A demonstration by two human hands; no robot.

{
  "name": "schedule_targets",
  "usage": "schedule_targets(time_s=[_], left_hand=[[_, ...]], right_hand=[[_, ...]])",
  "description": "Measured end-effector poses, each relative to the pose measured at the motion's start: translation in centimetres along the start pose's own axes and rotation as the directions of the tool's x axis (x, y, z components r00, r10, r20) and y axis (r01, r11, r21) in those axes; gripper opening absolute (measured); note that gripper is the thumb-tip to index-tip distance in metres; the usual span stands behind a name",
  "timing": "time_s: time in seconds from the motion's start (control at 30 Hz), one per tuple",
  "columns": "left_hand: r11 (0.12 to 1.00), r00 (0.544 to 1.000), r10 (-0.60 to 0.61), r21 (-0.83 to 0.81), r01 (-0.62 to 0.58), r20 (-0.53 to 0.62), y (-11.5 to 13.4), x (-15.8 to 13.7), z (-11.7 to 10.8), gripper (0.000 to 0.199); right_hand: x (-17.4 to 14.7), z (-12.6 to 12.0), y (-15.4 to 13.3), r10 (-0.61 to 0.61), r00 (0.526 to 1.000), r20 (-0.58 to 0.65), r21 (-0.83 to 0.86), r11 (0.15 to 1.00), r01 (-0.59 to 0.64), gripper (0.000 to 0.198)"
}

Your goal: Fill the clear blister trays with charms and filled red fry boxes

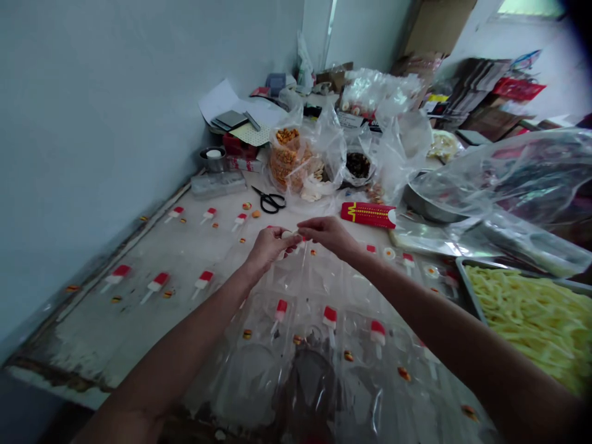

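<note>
Over the middle of the table, my left hand [272, 248] is closed on small white round pieces [287, 234], whose kind I cannot make out. My right hand [329, 235] meets it from the right, its fingertips pinched at the white pieces; anything between them is too small to tell. Beneath both hands lie clear plastic blister trays [324, 277] in rows. Miniature red-and-white popsicles [330, 317] and tiny burgers [348, 356] lie in them. Toy fried eggs [389, 253] sit in trays to the right of my right hand.
Black scissors [271, 200] and a red fries carton [369, 215] lie beyond my hands. Plastic bags of small orange pieces [289, 163] and dark pieces [358, 164] stand behind. At right are a metal tray [468, 290] of yellow strips and a metal bowl [428, 200] under plastic.
</note>
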State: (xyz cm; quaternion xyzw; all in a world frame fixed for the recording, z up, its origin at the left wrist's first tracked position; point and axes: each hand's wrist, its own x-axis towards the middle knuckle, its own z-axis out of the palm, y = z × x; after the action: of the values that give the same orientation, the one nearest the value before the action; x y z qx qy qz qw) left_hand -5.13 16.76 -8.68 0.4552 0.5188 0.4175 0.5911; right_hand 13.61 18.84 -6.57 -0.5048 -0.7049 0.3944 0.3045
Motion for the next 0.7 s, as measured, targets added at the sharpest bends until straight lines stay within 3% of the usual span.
schedule_targets(time_s=[0.1, 0.2, 0.27, 0.37, 0.47, 0.63, 0.7], left_hand=[[0.996, 0.999, -0.001, 0.089, 0.004, -0.035, -0.1, -0.1, -0.7, 0.036], [0.997, 0.990, -0.064, 0.037, 0.069, -0.126, 0.4, -0.2, -3.3, 0.023], [0.995, 0.976, -0.102, -0.006, 0.103, -0.191, 0.9, -0.2, -5.8, 0.016], [0.993, 0.972, -0.121, -0.044, 0.114, -0.200, 1.3, -0.4, -9.3, 0.015], [0.992, 0.981, -0.117, -0.069, 0.108, -0.152, 0.8, -0.6, -11.0, 0.023], [0.992, 0.976, -0.111, -0.084, 0.097, -0.186, -0.4, -0.6, -10.3, 0.023], [0.986, 0.966, -0.140, -0.122, 0.115, -0.218, -0.5, -0.6, -9.8, 0.021]], right_hand=[[1.7, 0.8, -0.6, 0.128, 0.981, 0.146, 0.245, 0.956, -0.162, 0.014], [4.1, 1.2, -0.3, 0.315, 0.947, 0.069, 0.287, 0.903, -0.321, 0.011], [5.6, 1.5, 0.2, 0.356, 0.934, 0.007, 0.259, 0.902, -0.346, 0.014], [7.1, 2.7, 0.7, 0.341, 0.940, 0.014, 0.195, 0.921, -0.337, 0.013], [7.4, 4.4, 1.0, 0.322, 0.946, 0.030, 0.097, 0.941, -0.324, 0.012], [7.2, 5.1, 0.6, 0.206, 0.977, -0.055, -0.243, 0.946, -0.213, 0.017], [7.0, 4.7, -0.1, 0.163, 0.986, -0.046, -0.300, 0.939, -0.169, 0.025]])
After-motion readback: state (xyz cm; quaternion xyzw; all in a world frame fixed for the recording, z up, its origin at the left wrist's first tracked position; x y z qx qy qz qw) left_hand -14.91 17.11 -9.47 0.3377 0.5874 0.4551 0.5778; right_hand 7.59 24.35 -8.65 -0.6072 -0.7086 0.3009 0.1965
